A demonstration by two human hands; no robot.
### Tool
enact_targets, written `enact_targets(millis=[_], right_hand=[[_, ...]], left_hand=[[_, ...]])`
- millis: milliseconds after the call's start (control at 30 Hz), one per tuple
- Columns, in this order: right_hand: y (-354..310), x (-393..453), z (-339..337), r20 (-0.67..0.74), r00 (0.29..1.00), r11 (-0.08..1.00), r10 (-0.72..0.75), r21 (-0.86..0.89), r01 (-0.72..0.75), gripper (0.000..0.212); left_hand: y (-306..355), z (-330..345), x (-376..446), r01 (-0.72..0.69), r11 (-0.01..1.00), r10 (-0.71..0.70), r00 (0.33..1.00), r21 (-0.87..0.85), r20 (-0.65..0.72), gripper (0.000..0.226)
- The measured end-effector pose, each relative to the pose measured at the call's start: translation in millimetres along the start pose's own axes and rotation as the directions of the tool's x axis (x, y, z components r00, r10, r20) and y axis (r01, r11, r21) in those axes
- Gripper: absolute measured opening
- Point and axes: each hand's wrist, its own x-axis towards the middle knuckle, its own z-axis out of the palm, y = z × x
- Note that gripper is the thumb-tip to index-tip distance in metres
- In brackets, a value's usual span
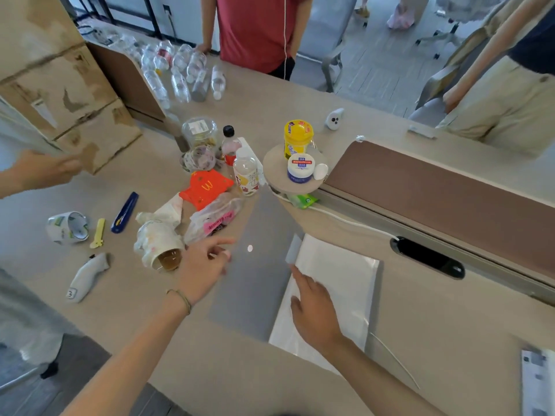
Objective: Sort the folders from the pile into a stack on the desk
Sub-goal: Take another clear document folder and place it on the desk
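Presently the left hand (207, 262), fingers spread and empty, steadies the grey folder (255, 265) on the desk (450, 340); the right hand (315, 307) lies flat, ungripping, on the white folder (339, 283), apparently to align both.

An office: a long beige bench (420, 340) with a brown divider panel (450, 193) and cable slot (426, 257), wheeled chairs (444, 31) on grey carpet tiles (384, 67), people standing around.

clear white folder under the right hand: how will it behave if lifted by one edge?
The white folder looks thin and glossy, so probably floppy and slippery. It overlaps the grey folder, so pushing may drag that too. Right hand lies flat on it, likely light.
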Motion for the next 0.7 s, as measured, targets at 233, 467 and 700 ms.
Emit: enact_targets(millis=[233, 467, 700], right_hand=[[-8.7, -27.9, -64.5, -0.183, 0.964, 0.98, -0.194, 0.017, 0.2, 0.076], [26.1, -62.4, -92.9, -0.163, 0.969, 0.977, -0.185, -0.132, 0.165, 0.068], [73.2, -82.9, -99.1, -0.107, 0.987, 0.993, 0.118, 0.016, -0.117, 0.074]], left_hand=[[26.6, 65.6, -46.1, 0.096, 0.959, -0.052, 0.984, -0.267, 0.168, 0.023], [-6.3, 156.4, -47.8, 0.239, 0.95, -0.206, 0.963, -0.2, 0.173, 0.019], [-52.5, 209.1, -30.7, 0.296, 0.949, -0.309, 0.939, 0.103, 0.15, 0.056]])
